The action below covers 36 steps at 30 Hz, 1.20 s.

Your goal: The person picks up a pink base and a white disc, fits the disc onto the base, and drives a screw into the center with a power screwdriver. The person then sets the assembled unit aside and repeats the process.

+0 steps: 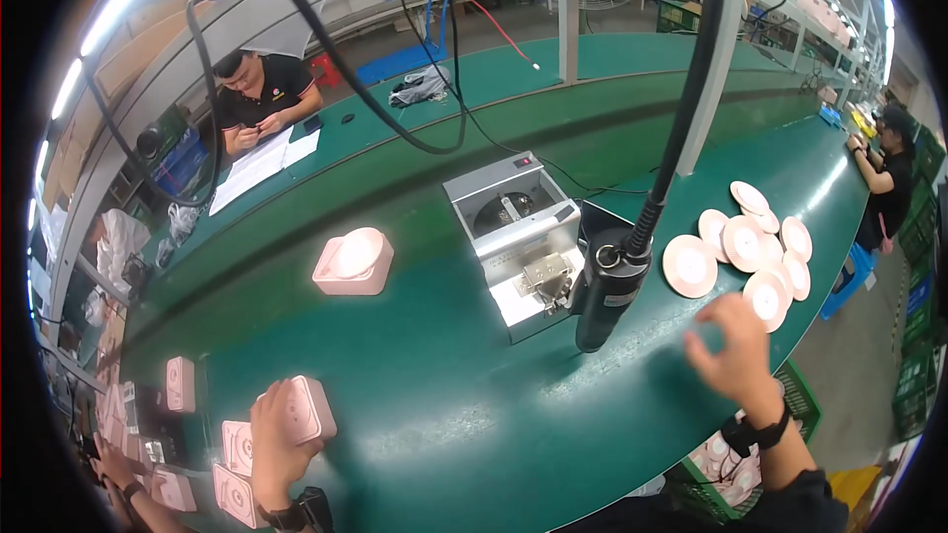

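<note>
At the near left, my left hand [276, 439] is wrapped over the edge of a pink, rounded-square plastic housing [314, 409]. Its underside is hidden, so I cannot tell whether it touches the table. Two more pink housings [237, 449] lie beside that hand, their round recessed faces showing. My right hand [733, 347] is over the table's near right edge, fingers loosely curved and apart, with nothing visible in them. Just beyond it lies a loose pile of pink round discs with pale centres [743, 243]. The disc nearest the fingers [767, 300] is partly overlapped by the hand.
A black electric screwdriver [605, 301] hangs before a grey screw feeder [518, 237]. Another pink housing [348, 281] bears a disc. A green crate [795, 405] of pink parts stands below the right edge. A co-worker's hands [117, 464] work at far left; people sit across and far right.
</note>
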Available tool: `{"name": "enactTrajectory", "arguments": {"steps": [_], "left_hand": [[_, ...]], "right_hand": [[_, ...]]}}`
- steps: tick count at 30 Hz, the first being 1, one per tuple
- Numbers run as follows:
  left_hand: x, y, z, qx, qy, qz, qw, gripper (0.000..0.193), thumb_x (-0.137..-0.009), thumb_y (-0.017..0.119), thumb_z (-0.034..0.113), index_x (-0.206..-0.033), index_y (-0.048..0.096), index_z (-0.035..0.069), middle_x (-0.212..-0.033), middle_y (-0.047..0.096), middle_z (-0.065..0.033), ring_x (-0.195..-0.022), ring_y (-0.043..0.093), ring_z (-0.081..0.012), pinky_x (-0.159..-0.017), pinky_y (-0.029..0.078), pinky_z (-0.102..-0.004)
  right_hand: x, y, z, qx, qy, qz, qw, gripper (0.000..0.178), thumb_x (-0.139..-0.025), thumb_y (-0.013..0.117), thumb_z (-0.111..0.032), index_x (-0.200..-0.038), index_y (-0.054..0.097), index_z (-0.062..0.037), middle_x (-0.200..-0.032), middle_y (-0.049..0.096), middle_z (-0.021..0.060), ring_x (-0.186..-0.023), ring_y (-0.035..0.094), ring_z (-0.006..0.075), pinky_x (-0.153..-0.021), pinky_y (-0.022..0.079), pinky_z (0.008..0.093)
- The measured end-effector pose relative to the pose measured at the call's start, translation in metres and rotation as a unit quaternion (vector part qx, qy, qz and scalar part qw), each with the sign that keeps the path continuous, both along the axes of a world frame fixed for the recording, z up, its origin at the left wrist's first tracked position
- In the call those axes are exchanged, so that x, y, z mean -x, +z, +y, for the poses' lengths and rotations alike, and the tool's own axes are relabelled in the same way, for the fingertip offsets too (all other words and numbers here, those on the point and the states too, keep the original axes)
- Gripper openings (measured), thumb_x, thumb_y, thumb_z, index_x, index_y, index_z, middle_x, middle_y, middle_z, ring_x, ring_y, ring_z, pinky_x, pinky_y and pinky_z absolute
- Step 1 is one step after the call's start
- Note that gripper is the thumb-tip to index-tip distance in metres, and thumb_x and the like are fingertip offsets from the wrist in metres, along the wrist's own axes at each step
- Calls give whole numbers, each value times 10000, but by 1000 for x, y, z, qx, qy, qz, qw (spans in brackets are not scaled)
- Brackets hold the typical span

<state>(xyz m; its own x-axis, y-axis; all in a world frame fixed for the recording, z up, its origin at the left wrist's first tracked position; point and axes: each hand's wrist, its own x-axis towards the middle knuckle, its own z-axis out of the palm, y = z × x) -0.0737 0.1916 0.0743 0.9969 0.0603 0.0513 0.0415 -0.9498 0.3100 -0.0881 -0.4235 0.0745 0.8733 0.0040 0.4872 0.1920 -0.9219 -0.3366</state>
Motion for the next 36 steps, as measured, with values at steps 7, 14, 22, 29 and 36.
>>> {"name": "enactTrajectory", "arguments": {"steps": [7,14,22,29,36], "left_hand": [[-83,29,-107,-15,-227,68,971,903,-761,889,427,-1465,552,-27,-1450,590,-254,-1422,469,-414,-1186,400,-476],[-178,-7,-125,-15,-198,23,980,991,-843,806,506,-1573,401,-29,-1537,485,-305,-1471,405,-440,-1239,298,-538],[-115,15,-68,-74,-94,160,980,1315,-678,881,641,-1672,248,58,-1698,302,-255,-1609,225,-378,-1273,69,-657],[-28,20,4,4,-94,179,979,1358,-529,1009,432,-1638,330,39,-1610,440,-258,-1516,397,-395,-1270,266,-529],[-6,11,-100,100,-197,61,973,1195,-606,987,286,-1596,385,-6,-1549,502,-268,-1445,479,-416,-1221,389,-436]], "right_hand": [[39,-70,-101,104,-291,45,950,710,-844,830,-266,-1428,520,-8,-1502,457,300,-1377,459,478,-1135,404,527],[22,-97,-110,48,-323,3,945,700,-904,793,-298,-1467,504,1,-1574,398,324,-1450,400,493,-1199,354,534],[27,-106,-123,2,-320,-32,947,608,-891,799,-244,-1400,570,-2,-1542,440,305,-1419,432,476,-1177,381,521],[24,-91,-112,-74,-283,-43,955,537,-871,809,-217,-1333,624,-14,-1503,499,271,-1382,472,449,-1138,412,509],[28,-91,-122,-86,-212,-165,959,252,-1018,672,-175,-1178,710,16,-1327,644,240,-1228,608,406,-1044,498,455]]}}
